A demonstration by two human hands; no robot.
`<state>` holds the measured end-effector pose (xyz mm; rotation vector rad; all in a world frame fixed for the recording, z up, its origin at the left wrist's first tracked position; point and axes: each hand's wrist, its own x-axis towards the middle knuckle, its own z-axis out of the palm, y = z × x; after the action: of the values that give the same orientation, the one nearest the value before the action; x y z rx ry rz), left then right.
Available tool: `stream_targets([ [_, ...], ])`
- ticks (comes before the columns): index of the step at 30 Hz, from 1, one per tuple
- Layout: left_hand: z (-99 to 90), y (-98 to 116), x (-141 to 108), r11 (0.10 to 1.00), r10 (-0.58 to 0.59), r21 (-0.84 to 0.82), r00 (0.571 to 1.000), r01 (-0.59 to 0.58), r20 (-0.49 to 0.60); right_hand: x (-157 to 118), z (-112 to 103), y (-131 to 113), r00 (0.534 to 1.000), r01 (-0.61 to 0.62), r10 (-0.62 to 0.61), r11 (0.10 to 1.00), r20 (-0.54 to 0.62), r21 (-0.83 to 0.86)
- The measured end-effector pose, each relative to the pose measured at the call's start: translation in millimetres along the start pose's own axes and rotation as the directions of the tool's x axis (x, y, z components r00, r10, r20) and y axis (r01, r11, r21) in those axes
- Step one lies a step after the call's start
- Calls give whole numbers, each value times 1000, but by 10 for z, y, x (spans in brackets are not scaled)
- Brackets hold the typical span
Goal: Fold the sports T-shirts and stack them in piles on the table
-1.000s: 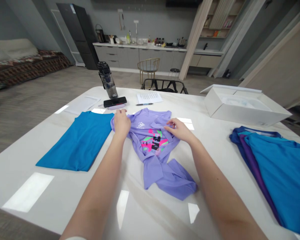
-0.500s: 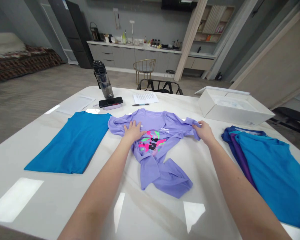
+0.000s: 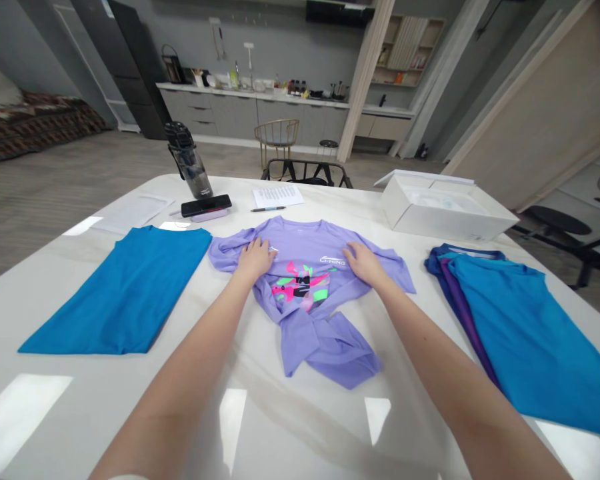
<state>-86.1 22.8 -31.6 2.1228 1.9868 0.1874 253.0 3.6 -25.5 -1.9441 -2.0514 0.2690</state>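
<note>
A lavender T-shirt (image 3: 305,243) with a pink, green and black print lies front up on the table. Its shoulders and sleeves are spread, while the lower part is bunched and folded over toward me. My left hand (image 3: 255,260) rests on the shirt's left chest, fingers apart. On the right chest, beside the white lettering, my right hand (image 3: 366,264) lies with its fingers stretched over the cloth. To the left is a folded blue garment (image 3: 125,293), its corner close to the lavender left sleeve.
At right lies a stack of blue and purple clothes (image 3: 520,320), with an open white box (image 3: 445,217) behind it. Toward the back are a water bottle (image 3: 193,167), a phone (image 3: 206,205), a pen (image 3: 269,209) and printed paper (image 3: 279,195) on the white table (image 3: 300,427).
My right hand has let go of the right sleeve and moved left onto the chest. That sleeve now lies spread flatter, and the white lettering shows. My left hand stays on the shirt.
</note>
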Motion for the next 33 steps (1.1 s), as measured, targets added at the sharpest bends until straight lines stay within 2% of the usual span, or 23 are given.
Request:
stream_targets([
  [3,-1,-11,137,999,-40,14,997,40,64,127,112,37,978,-180,181,984,101,-18],
  [6,2,70,272,1000,-8,-9,993,9,115,242,83,220,943,-293,299,954,148,-62],
  [8,20,145,352,999,45,-26,992,-42,117,330,20,371,926,-329,339,940,166,-88],
  [11,54,178,463,994,92,-59,993,-88,75,449,-72,616,928,-321,331,943,172,-87],
  [13,60,103,536,995,34,-93,999,-32,14,493,-111,799,928,-328,337,941,158,-78],
  [16,28,-129,620,986,-137,-98,990,133,-37,497,-142,1103,909,-399,405,914,96,-73],
  [19,-33,-365,645,953,-303,-37,951,301,-66,489,-172,1368,885,-461,465,884,35,-81],
  [21,-65,-444,641,922,-386,-7,916,388,-112,512,-197,1450,861,-506,508,857,-2,-94],
  [23,-73,-433,641,929,-362,9,914,370,-183,555,-212,1409,840,-542,540,831,-53,-129],
  [24,-66,-396,648,951,-297,17,930,308,-215,578,-210,1342,848,-530,524,833,-79,-158],
  [26,-36,-285,675,994,-101,29,972,109,-211,617,-177,1134,908,-418,406,882,-101,-218],
  [28,3,-171,713,999,47,14,995,-46,-89,638,-109,888,968,-250,249,940,-35,-230],
  [30,33,-102,750,998,56,-19,998,-55,36,645,-30,689,974,-187,208,963,89,-196],
  [33,48,-112,791,997,-51,-52,997,54,61,654,42,578,943,-252,285,949,171,-188],
])
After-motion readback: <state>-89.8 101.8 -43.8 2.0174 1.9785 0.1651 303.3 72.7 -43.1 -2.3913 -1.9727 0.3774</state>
